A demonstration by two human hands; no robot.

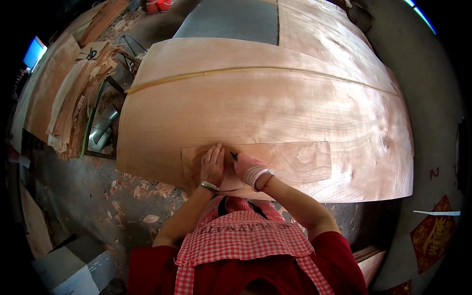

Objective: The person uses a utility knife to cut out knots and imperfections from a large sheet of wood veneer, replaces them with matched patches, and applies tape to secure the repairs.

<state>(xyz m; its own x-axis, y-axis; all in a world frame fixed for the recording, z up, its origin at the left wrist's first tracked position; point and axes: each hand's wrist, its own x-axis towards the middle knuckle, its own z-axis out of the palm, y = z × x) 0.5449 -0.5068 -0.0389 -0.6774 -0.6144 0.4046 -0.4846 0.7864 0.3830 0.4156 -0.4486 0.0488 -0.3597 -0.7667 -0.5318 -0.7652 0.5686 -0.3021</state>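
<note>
A large sheet of pale wood veneer (265, 108) covers the work table in front of me. On its near edge lies a smaller rectangular piece of veneer (300, 160), slightly browner. My left hand (212, 164), bare with a bracelet at the wrist, presses flat on the left part of this piece, fingers stretched forward. Close beside it, my right hand (248, 167) wears a pale pink glove with a white cuff. Its fingers are closed round a small black tool (234, 156), whose working end is hidden. A corner of veneer (230, 183) shows between my wrists.
A long thin wooden strip (206, 73) runs across the big sheet. Beyond it lies a dark grey panel (231, 22). Stacked veneer offcuts (81, 98) and a silvery metal duct (102, 130) are at left. Wood scraps (150, 218) litter the floor.
</note>
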